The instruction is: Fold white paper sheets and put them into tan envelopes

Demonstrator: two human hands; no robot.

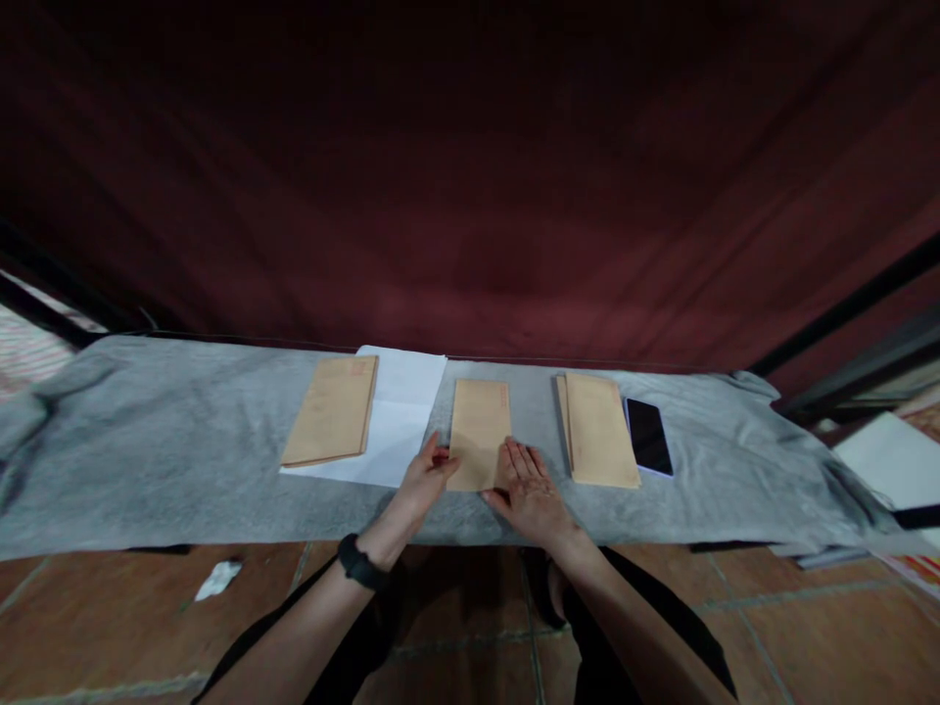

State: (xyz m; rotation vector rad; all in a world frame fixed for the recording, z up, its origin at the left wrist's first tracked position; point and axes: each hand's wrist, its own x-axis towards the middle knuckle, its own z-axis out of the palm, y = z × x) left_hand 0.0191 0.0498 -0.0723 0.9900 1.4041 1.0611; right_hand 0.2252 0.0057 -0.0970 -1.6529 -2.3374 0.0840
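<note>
A brown paper envelope (477,426) lies flat on the grey cloth, with small red print near its upper right corner. At its left edge, my left hand (424,478) has curled fingers and its thumb laid on the paper, pinching the edge. My right hand (533,494) rests flat over the lower right edge, fingers stretched out and holding nothing. To the left, more brown envelopes (330,411) lie on white paper sheets (403,411). On the right sits another small stack of brown envelopes (603,431), slightly fanned.
A dark-screened phone (649,437) lies beside the right stack. Grey cloth (183,441) covers the long narrow surface, backed by a dark red curtain (470,245). Below are floor tiles (808,627) with a crumpled white tissue (218,580). A white object (888,458) stands at far right.
</note>
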